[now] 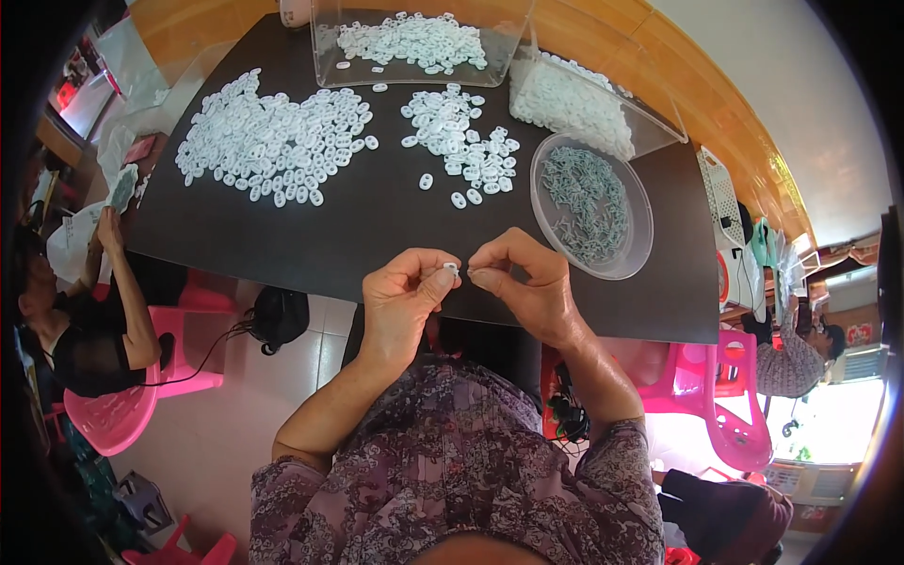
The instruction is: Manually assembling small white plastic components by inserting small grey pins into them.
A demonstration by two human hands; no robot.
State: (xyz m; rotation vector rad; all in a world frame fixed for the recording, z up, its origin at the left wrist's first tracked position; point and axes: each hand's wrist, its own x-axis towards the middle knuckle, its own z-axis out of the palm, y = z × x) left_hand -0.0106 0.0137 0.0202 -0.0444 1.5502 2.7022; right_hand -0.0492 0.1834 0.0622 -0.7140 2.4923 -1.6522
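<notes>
Just above the table's near edge, my left hand (400, 306) pinches a small white oval plastic piece (452, 268) between thumb and forefinger. My right hand (529, 290) is close beside it, thumb and forefinger pressed together; what they hold, if anything, is too small to make out. A narrow gap separates the two sets of fingertips. Beyond my right hand stands a round clear tub (646, 226) holding many small grey screws (589, 200). White two-holed oval pieces lie in a large pile (273, 141) at the left and a smaller pile (461, 137) in the middle.
At the back of the dark table (377, 221) stand a clear plastic box (322, 61) and a second clear box (659, 127), both containing white pieces. One person (85, 311) sits at the left near a pink chair (179, 353); another person (791, 358) is at the far right.
</notes>
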